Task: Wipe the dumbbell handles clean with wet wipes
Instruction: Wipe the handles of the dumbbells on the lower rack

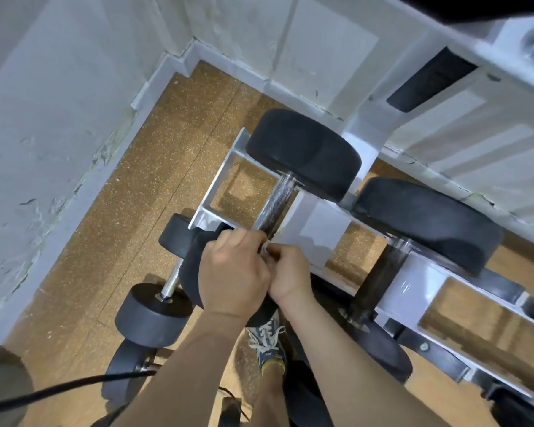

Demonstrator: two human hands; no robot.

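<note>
Starting step: left hand (233,272) and right hand (289,275), fingers curled, pinched a wet wipe (267,249) at the dumbbell handle (270,208) near end; next, probably wrapping it round.

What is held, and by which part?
The left hand and right hand pinch a white wipe between them near the dumbbell handle; which part is hidden.

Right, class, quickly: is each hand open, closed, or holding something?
Left hand: fingers curled, pinching the wet wipe at the near end of the dumbbell handle.
Right hand: fingers curled, pinching the same wet wipe.
</note>
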